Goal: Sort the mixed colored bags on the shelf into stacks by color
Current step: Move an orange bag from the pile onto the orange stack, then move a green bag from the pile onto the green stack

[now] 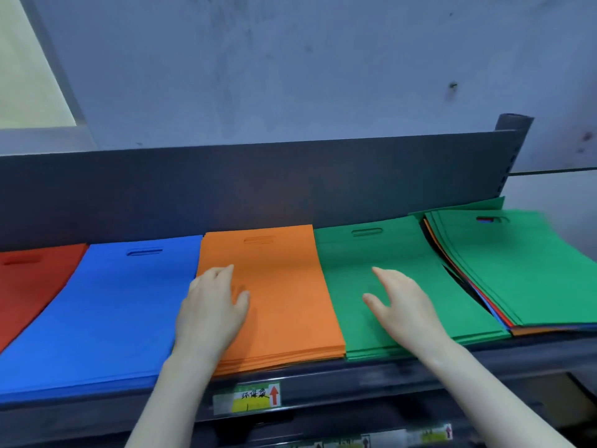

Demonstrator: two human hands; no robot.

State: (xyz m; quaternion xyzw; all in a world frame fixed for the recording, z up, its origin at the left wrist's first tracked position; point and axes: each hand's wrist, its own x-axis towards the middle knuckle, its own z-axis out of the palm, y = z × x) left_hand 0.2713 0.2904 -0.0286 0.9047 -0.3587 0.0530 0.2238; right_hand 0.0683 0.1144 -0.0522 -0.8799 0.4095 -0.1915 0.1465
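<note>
Touching orange stack (286, 286), left hand (213, 307) — right hand (402, 305) over green stack (365, 253); grips released.

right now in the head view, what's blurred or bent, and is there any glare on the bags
Head view: the right hand and the mixed stack look slightly motion-smeared. Head view: the wide lens bows the shelf's back panel and fans the blue stack outward. Head view: light is soft and even, no glare anywhere; the shelf label is soft-edged.

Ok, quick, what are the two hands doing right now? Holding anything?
Left hand: open, flat on the orange stack.
Right hand: open, over the green stack, holding nothing.
</note>
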